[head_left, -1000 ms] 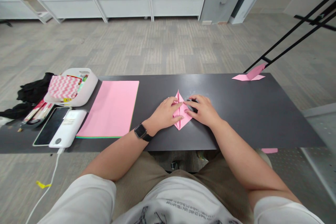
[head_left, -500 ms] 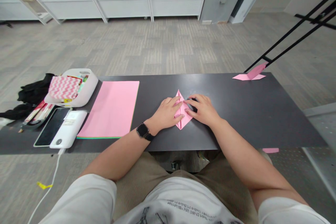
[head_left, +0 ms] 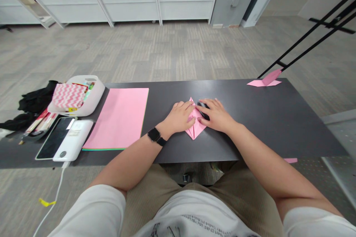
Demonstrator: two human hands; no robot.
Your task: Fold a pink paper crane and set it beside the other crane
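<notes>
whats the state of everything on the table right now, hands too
left hand: open, fingers pressing on the folded paper
right hand: open, fingertips pressing on the same paper
folded pink paper: creased to a pointed shape, lying flat under both hands
pink sheet stack: unfolded, flat
phone: screen dark
power bank: lying flat, cable attached
basket: filled
far pink piece: folded, one flap raised

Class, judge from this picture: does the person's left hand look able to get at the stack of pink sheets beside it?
Probably yes. The left hand rests on the folded pink paper, and only bare table lies between it and the stack of pink sheets; nothing stands in the way.
</notes>
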